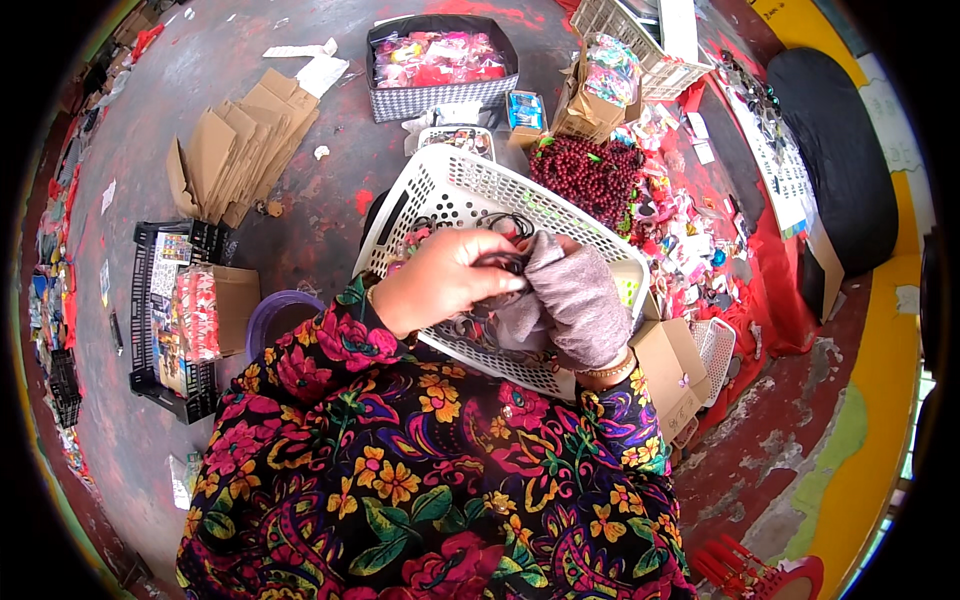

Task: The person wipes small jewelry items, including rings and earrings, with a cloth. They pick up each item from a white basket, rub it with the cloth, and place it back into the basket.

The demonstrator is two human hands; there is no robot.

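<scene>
Bunched mauve-grey fabric (pixel 580 300), softly creased, wraps the right hand (pixel 567 242), whose grip is hidden, above a white plastic basket (pixel 500 185) with perforated walls. The left hand (pixel 435 280) pinches thin dark bands (pixel 506 262). Beyond, round maroon beads (pixel 588 180) lie heaped.

Grey floor (pixel 335 205), scuffed, splotched with red marks. Red sheeting (pixel 785 325) over floor at right. Beyond it, dark red band (pixel 775 435), flaking, pale patches showing; light green patch (pixel 842 440); yellow band (pixel 872 370) curving along right side. Large black rounded piece (pixel 840 160), kind unclear, beside yellow. Bright light (pixel 919 395) at far right edge.
</scene>
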